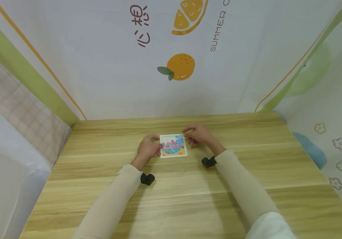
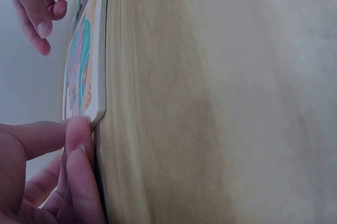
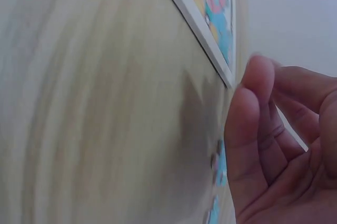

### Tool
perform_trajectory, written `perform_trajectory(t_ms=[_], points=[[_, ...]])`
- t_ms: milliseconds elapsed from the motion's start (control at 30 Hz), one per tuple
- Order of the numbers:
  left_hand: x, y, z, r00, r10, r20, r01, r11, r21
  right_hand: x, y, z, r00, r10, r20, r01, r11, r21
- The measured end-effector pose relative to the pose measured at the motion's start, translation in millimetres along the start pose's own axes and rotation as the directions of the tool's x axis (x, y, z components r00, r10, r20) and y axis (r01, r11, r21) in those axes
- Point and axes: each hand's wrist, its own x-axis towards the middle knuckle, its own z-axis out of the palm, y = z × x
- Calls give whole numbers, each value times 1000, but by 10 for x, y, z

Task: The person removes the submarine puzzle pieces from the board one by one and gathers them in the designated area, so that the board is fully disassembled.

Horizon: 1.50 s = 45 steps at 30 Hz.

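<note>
A small square puzzle board (image 1: 173,156) with a white rim lies flat on the table, its picture pink, blue and orange, with a pale area at the upper left. My left hand (image 1: 148,147) grips its left edge; in the left wrist view, the thumb and fingertips of that hand (image 2: 58,166) meet at a corner of the board (image 2: 98,90). Beside the upper right corner is my right hand (image 1: 199,134), fingers loosely bent. The right wrist view shows nothing held in the right hand (image 3: 284,140), near a corner of the board (image 3: 200,32).
Small blue puzzle pieces (image 3: 221,163) lie on the wooden table (image 1: 173,199) beneath the right hand in the right wrist view; the head view hides them. A white printed cloth (image 1: 114,83) hangs behind the table. Black devices (image 1: 148,179) sit at both wrists.
</note>
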Motion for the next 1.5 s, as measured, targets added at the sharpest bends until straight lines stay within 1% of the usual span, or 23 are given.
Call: perform_trajectory(t_ms=[133,233,367,500,767,900,1000,1133,1300,1500], points=[[12,-8,17,1000,-4,2,4,1000,16,18,7,91,1000,-9,17,10,999,-34],[9,-6,17,1000,-12,-6,12,999,35,35,3,156,1000,-2,25,3,998,-70],[6,-4,6,1000,-11,-11,11,998,55,49,-21,215,1000,15,4,-14,991,-132],[17,3,-4,1000,-8,-8,9,999,53,51,-41,239,1000,18,-16,-20,982,-190],[22,23,-2,1000,-16,-9,16,999,36,68,-43,246,1000,5,-4,-6,964,-265],[13,27,0,1000,-16,-11,17,999,33,84,-36,260,1000,7,-13,-11,955,-295],[12,24,0,1000,-20,-11,21,999,35,92,-29,269,1000,11,-13,-14,954,-298],[12,28,-7,1000,-21,-13,21,999,48,103,-41,266,1000,-10,4,11,955,-297],[14,27,-2,1000,-23,-7,24,999,44,94,-52,262,999,-35,8,36,967,-250],[12,16,-3,1000,-19,-11,20,998,64,92,-39,275,998,-63,5,63,980,-188]])
